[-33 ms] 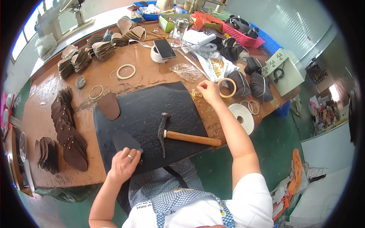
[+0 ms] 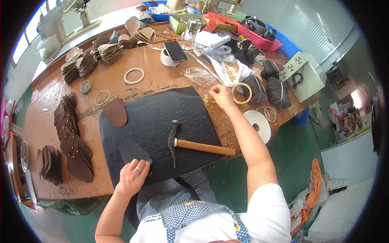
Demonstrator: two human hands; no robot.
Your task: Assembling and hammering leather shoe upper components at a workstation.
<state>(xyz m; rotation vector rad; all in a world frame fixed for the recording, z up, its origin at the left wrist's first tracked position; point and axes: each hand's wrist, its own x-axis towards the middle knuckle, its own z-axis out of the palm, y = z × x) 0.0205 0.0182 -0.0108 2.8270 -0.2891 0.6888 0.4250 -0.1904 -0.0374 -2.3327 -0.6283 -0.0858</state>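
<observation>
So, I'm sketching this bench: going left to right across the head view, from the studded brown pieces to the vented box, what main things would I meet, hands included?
Studded brown pieces → left hand → hammer head → small gold-coloured pieces → right hand → white roll → vented box.

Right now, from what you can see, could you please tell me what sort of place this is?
Probably a leatherwork or shoe-parts workshop: a wooden-handled hammer lies on a pitted black mat, and studded brown pieces overlap in a row at the left.
</observation>
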